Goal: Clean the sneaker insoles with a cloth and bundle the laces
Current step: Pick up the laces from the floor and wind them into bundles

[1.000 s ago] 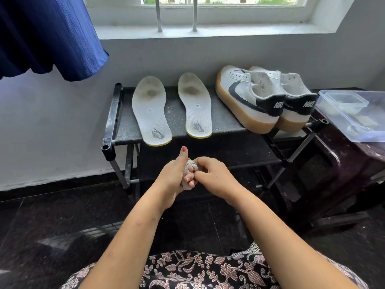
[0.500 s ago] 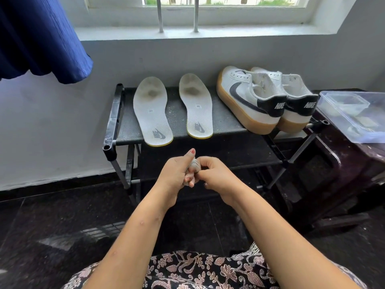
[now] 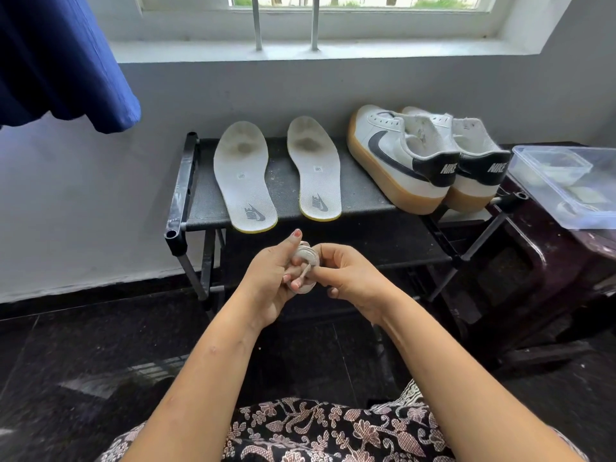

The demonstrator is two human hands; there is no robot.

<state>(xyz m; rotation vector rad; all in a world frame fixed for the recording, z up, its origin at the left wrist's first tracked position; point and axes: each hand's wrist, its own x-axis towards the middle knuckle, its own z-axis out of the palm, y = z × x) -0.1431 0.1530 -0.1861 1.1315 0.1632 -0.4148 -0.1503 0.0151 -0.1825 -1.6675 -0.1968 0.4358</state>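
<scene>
Since the coiled shoelace [image 3: 305, 258] is light, limp and apt to spring loose, it is best pinched across its wraps. The left hand [image 3: 268, 278] cradles it in curled fingers [image 3: 293, 284], and the right hand [image 3: 350, 278] pinches its top. Beyond, two thin, bendy insoles [image 3: 245, 178] overhang the shoe rack's [image 3: 283, 181] front edge, with the sneakers [image 3: 400, 161] at its right end.

More lace bundle [image 3: 306, 256] shows between left hand [image 3: 266, 280] and right hand [image 3: 353, 278]; its end seems newly tucked.
</scene>
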